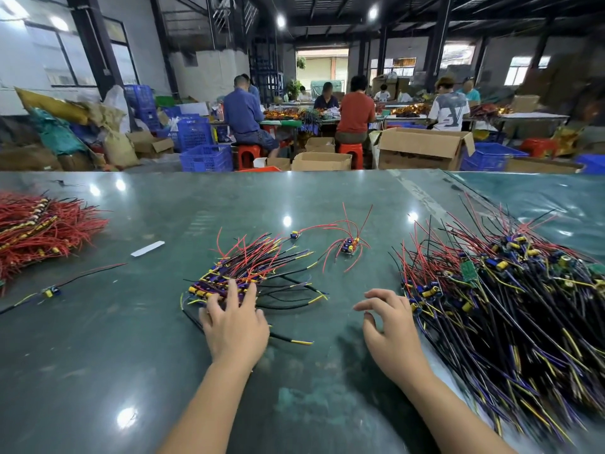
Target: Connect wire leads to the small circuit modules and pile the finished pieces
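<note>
Fingers of left hand [234,326] spread flat, pressing the near end of the wired-module pile [244,273] at table [98,355] centre: blue-yellow modules, red and black leads. Right hand [389,332] loosely curled, holding nothing. No legible writing.

1. On the worktop [163,371]: a middle pile [248,273] of wired modules; the left hand [234,326] rests on its near edge
2. Right hand [389,326] just right of it, beside the big pile [510,299] at far right
3. Small cluster [348,245] behind, between those piles
4. Another pile [36,231] at far left; one loose module [50,291] before it
</note>
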Demonstrator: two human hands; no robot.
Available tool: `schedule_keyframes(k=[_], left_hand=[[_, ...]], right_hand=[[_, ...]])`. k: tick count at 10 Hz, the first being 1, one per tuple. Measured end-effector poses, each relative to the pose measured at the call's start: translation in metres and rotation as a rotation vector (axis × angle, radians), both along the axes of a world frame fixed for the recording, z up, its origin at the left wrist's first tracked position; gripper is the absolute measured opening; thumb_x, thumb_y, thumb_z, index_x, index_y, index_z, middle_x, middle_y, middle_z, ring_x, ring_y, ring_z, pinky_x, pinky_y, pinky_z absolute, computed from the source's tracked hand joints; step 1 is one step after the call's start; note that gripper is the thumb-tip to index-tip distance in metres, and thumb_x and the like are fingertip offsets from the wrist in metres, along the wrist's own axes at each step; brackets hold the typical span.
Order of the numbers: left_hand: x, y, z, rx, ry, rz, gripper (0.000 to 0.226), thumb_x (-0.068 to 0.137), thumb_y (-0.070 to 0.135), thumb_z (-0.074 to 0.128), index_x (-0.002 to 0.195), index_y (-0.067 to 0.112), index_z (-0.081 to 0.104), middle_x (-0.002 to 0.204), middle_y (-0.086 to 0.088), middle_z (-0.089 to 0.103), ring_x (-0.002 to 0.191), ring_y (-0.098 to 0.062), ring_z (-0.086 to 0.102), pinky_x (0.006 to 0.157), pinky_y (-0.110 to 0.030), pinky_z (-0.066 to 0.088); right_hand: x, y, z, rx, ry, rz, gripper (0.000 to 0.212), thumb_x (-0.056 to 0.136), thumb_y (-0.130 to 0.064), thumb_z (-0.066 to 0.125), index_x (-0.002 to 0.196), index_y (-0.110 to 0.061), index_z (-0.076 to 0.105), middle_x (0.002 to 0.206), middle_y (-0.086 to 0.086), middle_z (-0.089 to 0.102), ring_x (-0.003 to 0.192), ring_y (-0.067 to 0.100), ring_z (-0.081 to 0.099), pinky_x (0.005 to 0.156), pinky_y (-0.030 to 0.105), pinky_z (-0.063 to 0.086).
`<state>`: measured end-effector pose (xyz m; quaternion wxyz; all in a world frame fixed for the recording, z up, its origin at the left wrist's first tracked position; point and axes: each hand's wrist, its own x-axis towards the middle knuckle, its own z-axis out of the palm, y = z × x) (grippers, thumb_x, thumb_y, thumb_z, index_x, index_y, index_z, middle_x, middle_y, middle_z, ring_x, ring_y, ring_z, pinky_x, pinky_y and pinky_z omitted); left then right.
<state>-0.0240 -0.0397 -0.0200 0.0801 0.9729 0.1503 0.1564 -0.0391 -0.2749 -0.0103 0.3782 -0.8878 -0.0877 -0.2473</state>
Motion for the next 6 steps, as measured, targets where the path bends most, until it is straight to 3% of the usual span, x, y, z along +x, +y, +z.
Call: schedule_keyframes(k=[1,2,4,5,6], left_hand=[[-0.002,0.021,-0.002,0.013,0.055,-0.002,0.058,0.095,0.030,0.041,0.149,0.035,0.020,0.159,0.004,0.012,0.142,-0.030,0.012,0.114,-0.049,0.014],[-0.002,0.034,0.000,-0.148,0.176,-0.069,0.055,0.096,0.035,0.035,0.149,0.032,0.021,0.160,0.007,0.009,0.145,-0.025,0.010,0.115,-0.048,0.016],[-0.010,0.018,0.005,-0.075,0.108,-0.121,0.058,0.091,0.052,0.039,0.144,0.032,0.033,0.156,0.007,0.024,0.136,-0.026,0.024,0.112,-0.040,0.021],[-0.006,0.019,0.001,-0.210,0.057,-0.172,0.060,0.092,0.048,0.045,0.146,0.026,0.033,0.155,0.002,0.027,0.139,-0.027,0.023,0.116,-0.036,0.016],[-0.005,0.020,0.002,-0.310,-0.170,-0.155,0.046,0.089,0.030,0.056,0.133,0.016,0.053,0.142,-0.006,0.048,0.131,-0.025,0.038,0.112,-0.034,0.024]], right_hand=[[0.001,-0.003,-0.001,0.008,0.021,0.010,0.027,0.077,0.008,0.058,0.086,-0.014,0.071,0.100,-0.006,0.053,0.100,0.019,0.042,0.083,0.013,0.026],[0.002,-0.004,-0.001,0.032,0.051,0.007,0.027,0.078,0.007,0.057,0.088,-0.015,0.070,0.101,-0.006,0.053,0.101,0.018,0.042,0.085,0.018,0.027],[-0.002,-0.006,0.010,0.091,0.033,-0.005,0.031,0.078,0.011,0.056,0.091,-0.013,0.070,0.101,-0.002,0.056,0.104,0.022,0.047,0.089,0.021,0.029],[-0.009,-0.002,0.043,0.277,-0.076,0.028,0.043,0.079,0.016,0.053,0.089,-0.023,0.068,0.097,0.004,0.062,0.093,0.017,0.056,0.088,0.029,0.042],[-0.030,-0.016,0.111,0.618,-0.215,0.213,0.028,0.084,-0.008,0.060,0.090,-0.033,0.071,0.080,-0.004,0.064,0.064,0.008,0.047,0.059,0.015,0.042]])
